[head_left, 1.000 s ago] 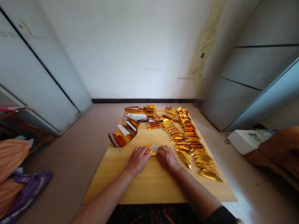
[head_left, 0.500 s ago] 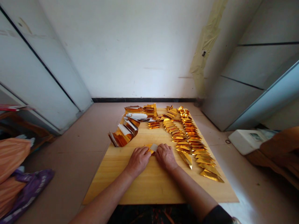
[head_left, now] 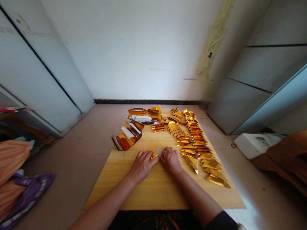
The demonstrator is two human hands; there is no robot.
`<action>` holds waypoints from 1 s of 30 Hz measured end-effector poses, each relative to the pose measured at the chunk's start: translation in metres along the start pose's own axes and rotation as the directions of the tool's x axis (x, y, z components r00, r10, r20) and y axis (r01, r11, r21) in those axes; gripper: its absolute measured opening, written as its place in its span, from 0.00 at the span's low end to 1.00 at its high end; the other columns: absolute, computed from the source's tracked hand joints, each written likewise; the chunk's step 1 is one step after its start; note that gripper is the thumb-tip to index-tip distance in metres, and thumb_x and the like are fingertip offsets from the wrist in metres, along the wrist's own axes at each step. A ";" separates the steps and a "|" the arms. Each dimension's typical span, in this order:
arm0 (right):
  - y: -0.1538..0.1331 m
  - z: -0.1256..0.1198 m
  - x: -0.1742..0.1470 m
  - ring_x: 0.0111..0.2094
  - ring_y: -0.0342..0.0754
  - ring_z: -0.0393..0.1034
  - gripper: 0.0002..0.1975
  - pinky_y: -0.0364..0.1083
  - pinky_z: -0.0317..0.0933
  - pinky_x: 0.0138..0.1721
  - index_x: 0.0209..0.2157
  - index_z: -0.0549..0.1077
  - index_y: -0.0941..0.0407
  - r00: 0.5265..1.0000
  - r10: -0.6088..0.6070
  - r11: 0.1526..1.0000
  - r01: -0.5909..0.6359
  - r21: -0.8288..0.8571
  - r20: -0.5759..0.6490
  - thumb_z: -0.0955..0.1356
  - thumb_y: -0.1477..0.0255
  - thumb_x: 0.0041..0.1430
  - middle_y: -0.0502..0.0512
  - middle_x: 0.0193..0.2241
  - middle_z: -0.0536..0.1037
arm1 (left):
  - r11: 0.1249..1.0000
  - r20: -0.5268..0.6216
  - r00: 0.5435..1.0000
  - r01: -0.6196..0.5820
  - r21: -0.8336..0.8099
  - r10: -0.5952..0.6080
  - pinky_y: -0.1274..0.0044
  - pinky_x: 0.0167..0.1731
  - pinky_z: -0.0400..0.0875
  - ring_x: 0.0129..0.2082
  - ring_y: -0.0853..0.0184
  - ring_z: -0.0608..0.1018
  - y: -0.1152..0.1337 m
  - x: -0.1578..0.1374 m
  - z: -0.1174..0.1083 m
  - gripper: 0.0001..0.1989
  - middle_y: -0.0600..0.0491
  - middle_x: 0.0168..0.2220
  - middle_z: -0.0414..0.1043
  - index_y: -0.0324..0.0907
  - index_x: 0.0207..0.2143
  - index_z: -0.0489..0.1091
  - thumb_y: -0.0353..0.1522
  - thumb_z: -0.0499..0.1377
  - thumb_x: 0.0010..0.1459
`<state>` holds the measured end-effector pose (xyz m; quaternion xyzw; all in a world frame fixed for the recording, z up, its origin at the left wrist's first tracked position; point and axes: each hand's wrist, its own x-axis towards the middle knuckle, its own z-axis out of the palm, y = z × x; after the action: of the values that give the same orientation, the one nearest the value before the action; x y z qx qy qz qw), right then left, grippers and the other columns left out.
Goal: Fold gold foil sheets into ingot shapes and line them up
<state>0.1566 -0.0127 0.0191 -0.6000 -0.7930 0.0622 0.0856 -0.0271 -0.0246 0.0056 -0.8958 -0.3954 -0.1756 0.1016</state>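
Note:
A small sheet of gold foil paper (head_left: 155,152), partly folded and with a pale greyish patch on its right half, lies on the wooden board between my hands. My left hand (head_left: 142,164) grips its left end, fingers bent over it. The right end is under the curled fingers of my right hand (head_left: 170,158), which hide that edge. To the right, folded gold foil pieces (head_left: 198,140) overlap in long rows, one loose folded piece (head_left: 191,163) lying nearest my right hand.
Curved stacks of unfolded gold and white sheets (head_left: 127,135) stand at the board's back left. A few small folded pieces (head_left: 158,128) lie at the back middle. The wooden board (head_left: 144,198) sits low above a tiled floor. Orange and purple bags (head_left: 31,195) are at left, a white box (head_left: 250,145) at right.
My left thumb has shifted slightly to the right along the foil paper, and more of its gold fold shows beside my left fingers. My right hand has barely moved.

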 end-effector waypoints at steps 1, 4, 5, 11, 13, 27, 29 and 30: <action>0.000 0.000 0.000 0.40 0.49 0.63 0.08 0.46 0.51 0.38 0.33 0.72 0.56 1.000 0.000 1.000 0.000 -0.001 -0.005 0.64 0.69 0.62 0.56 0.37 0.73 | 1.000 -0.003 1.000 0.007 -0.001 -0.007 0.67 0.46 0.65 0.49 0.61 0.72 0.000 0.000 0.000 0.14 0.45 0.48 0.71 0.48 0.49 0.69 0.29 0.51 0.62; 0.001 0.003 -0.001 0.40 0.49 0.63 0.07 0.46 0.50 0.38 0.32 0.71 0.56 0.999 -0.009 1.000 0.010 0.003 -0.033 0.65 0.69 0.61 0.55 0.36 0.73 | 1.000 -0.014 1.000 0.024 0.004 -0.024 0.67 0.46 0.65 0.49 0.60 0.71 0.002 0.000 0.001 0.13 0.45 0.48 0.71 0.47 0.47 0.70 0.31 0.52 0.63; 0.001 0.004 -0.002 0.40 0.49 0.63 0.07 0.46 0.50 0.38 0.32 0.71 0.56 0.999 -0.012 1.000 0.012 0.006 -0.041 0.65 0.68 0.61 0.55 0.36 0.73 | 1.000 -0.012 1.000 0.028 0.009 -0.028 0.67 0.45 0.65 0.50 0.60 0.71 0.002 0.000 0.001 0.13 0.45 0.48 0.71 0.47 0.47 0.70 0.31 0.52 0.63; 0.002 0.006 -0.007 0.39 0.48 0.63 0.05 0.46 0.50 0.39 0.31 0.70 0.55 0.994 -0.009 0.997 0.017 0.076 -0.106 0.65 0.70 0.61 0.54 0.35 0.73 | 0.998 0.041 0.997 0.062 0.019 -0.062 0.68 0.44 0.66 0.49 0.59 0.71 0.004 -0.001 0.002 0.12 0.47 0.49 0.70 0.48 0.47 0.70 0.32 0.55 0.60; 0.002 0.005 -0.009 0.39 0.48 0.63 0.04 0.45 0.50 0.39 0.31 0.70 0.55 0.994 0.000 0.993 0.013 0.117 -0.111 0.65 0.72 0.60 0.53 0.34 0.73 | 0.997 0.041 0.996 0.076 -0.004 -0.075 0.68 0.44 0.66 0.49 0.60 0.71 0.004 -0.001 0.002 0.12 0.47 0.48 0.70 0.48 0.47 0.70 0.32 0.55 0.60; 0.006 0.014 -0.008 0.38 0.46 0.64 0.11 0.43 0.51 0.39 0.30 0.71 0.55 0.983 0.095 0.935 -0.035 0.352 -0.157 0.62 0.83 0.53 0.51 0.33 0.73 | 0.909 -0.004 0.926 0.369 -0.194 -0.377 0.68 0.43 0.63 0.39 0.65 0.71 0.021 0.016 0.000 0.07 0.52 0.37 0.71 0.47 0.32 0.75 0.33 0.57 0.59; 0.006 0.014 -0.007 0.38 0.46 0.65 0.11 0.43 0.52 0.39 0.31 0.72 0.55 0.983 0.102 0.933 -0.041 0.357 -0.153 0.62 0.83 0.53 0.51 0.33 0.74 | 0.898 -0.015 0.916 0.389 -0.204 -0.401 0.68 0.43 0.62 0.39 0.65 0.71 0.024 0.017 0.001 0.06 0.52 0.36 0.71 0.47 0.31 0.75 0.33 0.57 0.58; 0.005 0.014 -0.007 0.38 0.46 0.65 0.10 0.43 0.52 0.39 0.31 0.72 0.55 0.983 0.107 0.935 -0.049 0.351 -0.151 0.63 0.82 0.53 0.51 0.33 0.74 | 0.894 -0.014 0.913 0.396 -0.208 -0.408 0.68 0.44 0.62 0.40 0.65 0.71 0.025 0.017 0.001 0.06 0.52 0.36 0.71 0.47 0.31 0.75 0.32 0.57 0.58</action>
<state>0.1600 -0.0178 0.0044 -0.6098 -0.7353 0.1531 0.2533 0.0023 -0.0290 0.0102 -0.7949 -0.5491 -0.2573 -0.0167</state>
